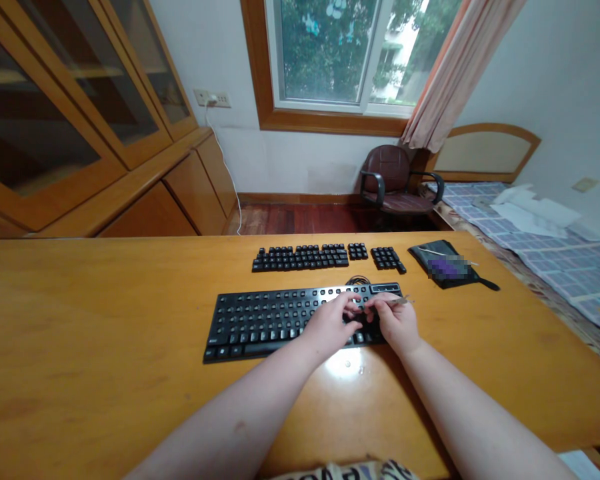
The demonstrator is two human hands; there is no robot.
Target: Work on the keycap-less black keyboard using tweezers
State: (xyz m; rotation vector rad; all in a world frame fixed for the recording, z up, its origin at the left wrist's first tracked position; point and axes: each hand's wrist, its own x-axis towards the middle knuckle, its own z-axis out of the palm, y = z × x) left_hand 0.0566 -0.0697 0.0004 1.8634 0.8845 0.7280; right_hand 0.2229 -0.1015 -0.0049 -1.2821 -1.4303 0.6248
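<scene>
Lying on desk, keyboard showing right end only partly. Right hand pinching thin tool above it, tip hiding from me. Left hand curling alongside; can't make out whether gripping anything. Cable barely showing behind.

Right part of keyboard covered by left hand and right hand; keys beneath not visible. Whether left fingers touch any key, cannot tell. Thin tool in right hand: inner end hidden, outer end blurred. Legends on loose keycaps too small to read. Pixelated patch masks item on dark pouch. Base of chair indistinct. Cut off by edges: worktop, cabinet, window, curtain, bed, forearms.
</scene>
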